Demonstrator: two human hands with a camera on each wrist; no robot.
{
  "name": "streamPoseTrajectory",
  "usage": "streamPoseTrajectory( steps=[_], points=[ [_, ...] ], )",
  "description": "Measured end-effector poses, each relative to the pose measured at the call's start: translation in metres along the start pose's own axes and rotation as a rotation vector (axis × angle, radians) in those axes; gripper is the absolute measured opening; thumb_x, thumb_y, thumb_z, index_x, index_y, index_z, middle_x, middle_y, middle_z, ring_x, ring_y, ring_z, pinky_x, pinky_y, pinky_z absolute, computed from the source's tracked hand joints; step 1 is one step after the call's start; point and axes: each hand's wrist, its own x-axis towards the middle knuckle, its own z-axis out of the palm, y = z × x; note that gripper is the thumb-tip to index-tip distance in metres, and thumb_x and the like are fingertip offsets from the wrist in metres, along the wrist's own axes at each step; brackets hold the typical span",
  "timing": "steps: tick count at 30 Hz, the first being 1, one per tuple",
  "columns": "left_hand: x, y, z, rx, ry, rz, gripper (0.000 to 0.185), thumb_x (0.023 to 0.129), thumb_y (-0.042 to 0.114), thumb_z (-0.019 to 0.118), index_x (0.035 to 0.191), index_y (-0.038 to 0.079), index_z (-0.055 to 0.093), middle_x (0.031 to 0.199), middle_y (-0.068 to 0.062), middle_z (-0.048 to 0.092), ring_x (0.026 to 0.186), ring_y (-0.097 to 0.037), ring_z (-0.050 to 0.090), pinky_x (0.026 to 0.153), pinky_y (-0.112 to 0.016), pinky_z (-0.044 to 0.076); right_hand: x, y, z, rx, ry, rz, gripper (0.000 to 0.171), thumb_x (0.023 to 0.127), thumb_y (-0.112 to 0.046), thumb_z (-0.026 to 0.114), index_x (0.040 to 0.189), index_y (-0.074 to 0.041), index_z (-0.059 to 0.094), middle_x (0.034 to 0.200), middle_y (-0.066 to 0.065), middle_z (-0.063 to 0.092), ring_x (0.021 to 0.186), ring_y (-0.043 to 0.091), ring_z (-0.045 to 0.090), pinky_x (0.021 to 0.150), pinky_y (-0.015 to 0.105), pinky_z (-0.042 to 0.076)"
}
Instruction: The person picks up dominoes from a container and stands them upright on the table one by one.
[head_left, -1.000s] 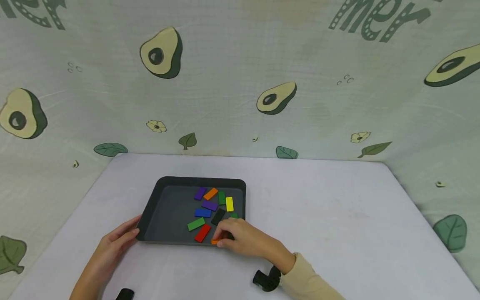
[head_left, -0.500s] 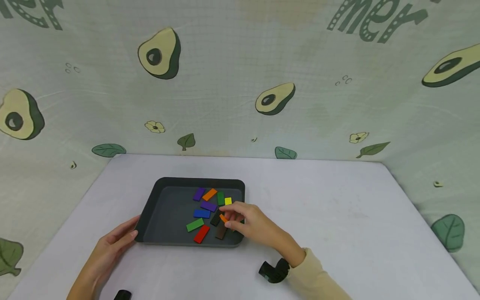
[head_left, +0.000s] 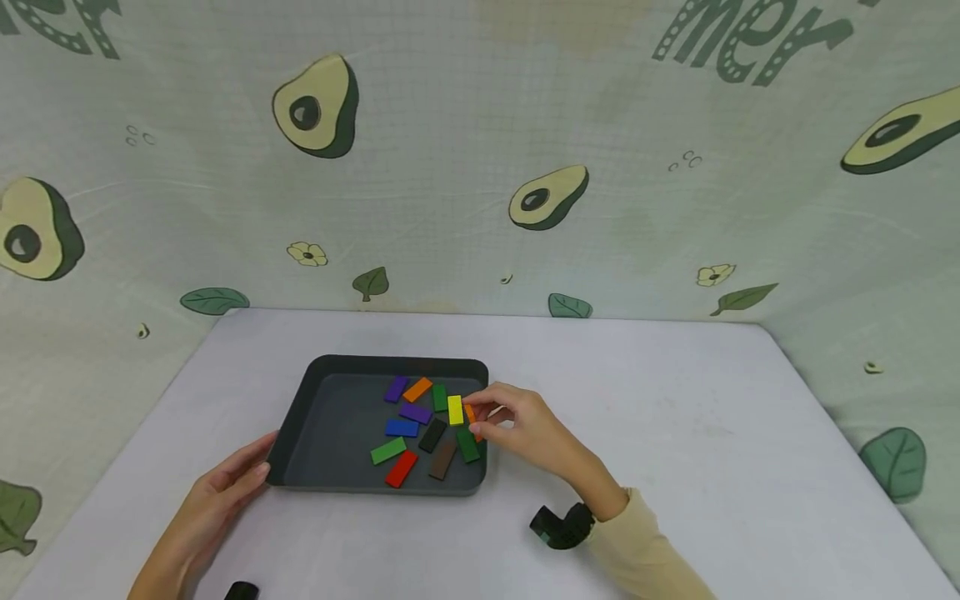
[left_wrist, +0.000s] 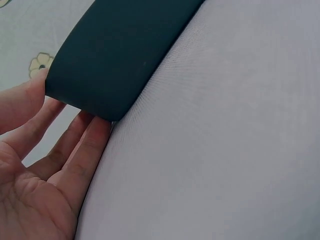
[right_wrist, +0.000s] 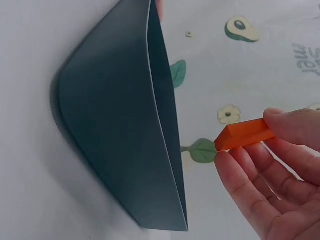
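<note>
A dark grey rectangular tray (head_left: 348, 460) lies on the white table, with several coloured blocks in its middle and right side. My left hand (head_left: 223, 497) grips the tray's near left corner. In the left wrist view its thumb is at the rim and its fingers reach the underside. Over the tray's right edge, my right hand (head_left: 525, 427) pinches an orange block (right_wrist: 247, 134) between thumb and fingertips. Nearest to that hand lie a yellow block (head_left: 455, 410) and a dark green block (head_left: 467, 445).
Also in the tray are a red block (head_left: 402, 469), a brown block (head_left: 443, 460), a black block (head_left: 432, 435) and a blue block (head_left: 402, 428). Behind the table (head_left: 637, 400) hangs a cloth (head_left: 442, 100) with avocado prints.
The right hand has lifted the orange block from the tray's near side and carried it up and right to the right edge. The left hand stays at its corner.
</note>
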Motion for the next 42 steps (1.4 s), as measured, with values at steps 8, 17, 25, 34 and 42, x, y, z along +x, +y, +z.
streamPoseTrajectory(
  steps=[8, 17, 25, 34, 42],
  points=[
    [0.001, -0.002, -0.003, -0.034, -0.034, 0.015, 0.045, 0.097, 0.004, 0.046, 0.141, 0.008, 0.040, 0.125, 0.027, 0.053, 0.112, 0.014, 0.049, 0.085, -0.009, 0.046, 0.000, 0.004, -0.012, 0.027, 0.063, 0.018, 0.030, 0.085, -0.007, 0.067, 0.114, -0.003, 0.061, 0.103, 0.010, 0.063, 0.090, 0.019, 0.063, 0.080, 0.028, 0.055],
    [0.002, -0.002, -0.003, -0.094, -0.042, -0.014, 0.044, 0.097, 0.005, 0.046, 0.141, 0.007, 0.040, 0.125, 0.026, 0.054, 0.113, 0.014, 0.048, 0.086, -0.008, 0.045, -0.001, 0.016, -0.024, 0.027, 0.134, 0.047, 0.028, 0.086, -0.002, 0.064, 0.113, 0.001, 0.059, 0.107, 0.012, 0.063, 0.090, 0.022, 0.065, 0.079, 0.023, 0.055],
    [0.004, -0.002, -0.004, -0.049, -0.001, -0.072, 0.048, 0.098, 0.013, 0.048, 0.143, 0.006, 0.035, 0.123, 0.029, 0.052, 0.111, 0.016, 0.048, 0.085, -0.008, 0.045, -0.001, 0.027, -0.031, 0.022, 0.185, 0.092, 0.029, 0.086, -0.002, 0.063, 0.115, 0.001, 0.058, 0.108, 0.013, 0.061, 0.096, 0.023, 0.061, 0.080, 0.022, 0.054],
    [0.004, -0.003, -0.005, -0.054, 0.012, -0.075, 0.047, 0.098, 0.013, 0.048, 0.143, 0.008, 0.037, 0.121, 0.030, 0.053, 0.109, 0.016, 0.049, 0.083, -0.008, 0.046, 0.000, 0.043, -0.035, 0.053, 0.199, 0.156, 0.030, 0.086, -0.002, 0.062, 0.115, 0.004, 0.056, 0.108, 0.015, 0.060, 0.099, 0.027, 0.059, 0.081, 0.024, 0.054],
    [0.005, -0.004, -0.004, -0.052, 0.019, -0.068, 0.047, 0.097, 0.013, 0.049, 0.143, 0.008, 0.037, 0.121, 0.030, 0.052, 0.109, 0.016, 0.049, 0.082, -0.008, 0.046, 0.001, 0.060, -0.035, 0.055, 0.220, 0.276, 0.031, 0.086, -0.003, 0.062, 0.115, 0.003, 0.057, 0.108, 0.017, 0.061, 0.098, 0.030, 0.061, 0.077, 0.024, 0.054]
  ],
)
